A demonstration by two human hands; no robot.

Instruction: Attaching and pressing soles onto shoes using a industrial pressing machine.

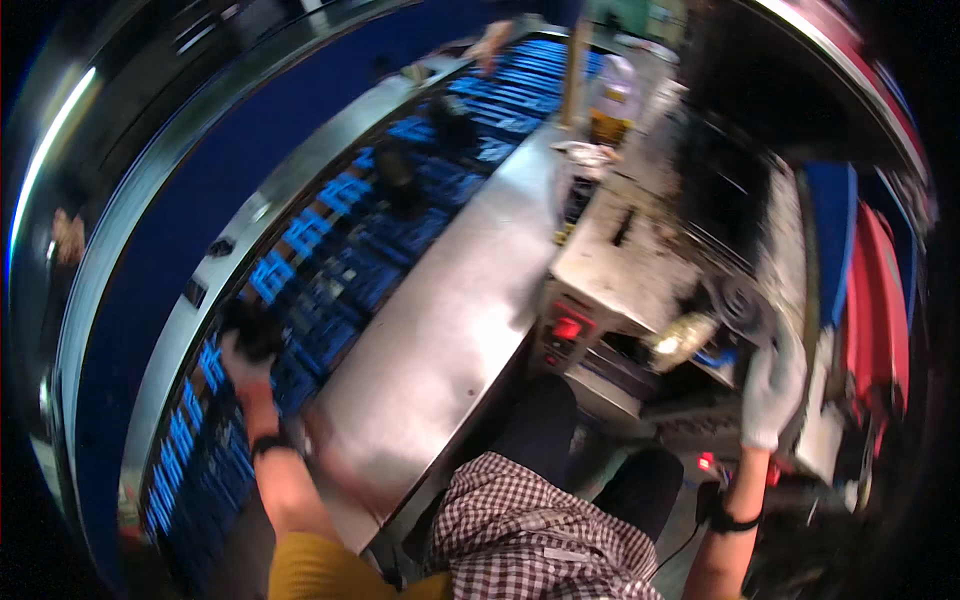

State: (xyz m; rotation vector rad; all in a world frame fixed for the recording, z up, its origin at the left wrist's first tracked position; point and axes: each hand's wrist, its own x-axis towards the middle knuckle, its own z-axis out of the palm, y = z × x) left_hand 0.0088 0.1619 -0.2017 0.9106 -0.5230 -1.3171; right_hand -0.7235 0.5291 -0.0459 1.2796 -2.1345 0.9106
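Grip of the left hand (243, 366): at a small dark thing (257, 336) on the near stretch of the blue-striped bed (308, 234). Fingers and dark thing run together in blur; whether they clasp it or only touch it, I cannot tell.

Key relation: dark thing lies just beyond the fingers, ahead and slightly to the person's right, over the bed's strips. Bed runs from lower left to upper right; which way the dark thing's own long axis points cannot be read. Left hand clearly the nearer one. Right hand (775, 388), in a pale glove, is well apart, on the other side of the bare metal table (435, 325), beside a dark round coiled part (740, 303) near the machine with the red switch (567, 328). Coiled part sits just ahead and to the left of that hand.

Right grip: fingertips lost against the coiled part; contact likely, hold not readable.

Hard to make out: two further dark shapes up the bed, the nearer one (398, 178) smeared, kind unknown. At the far end, another person's hand (491, 47), blurred. Under the machine, deep shadow. Fisheye rim darkens the corners; right forearm cut off by the lower edge.
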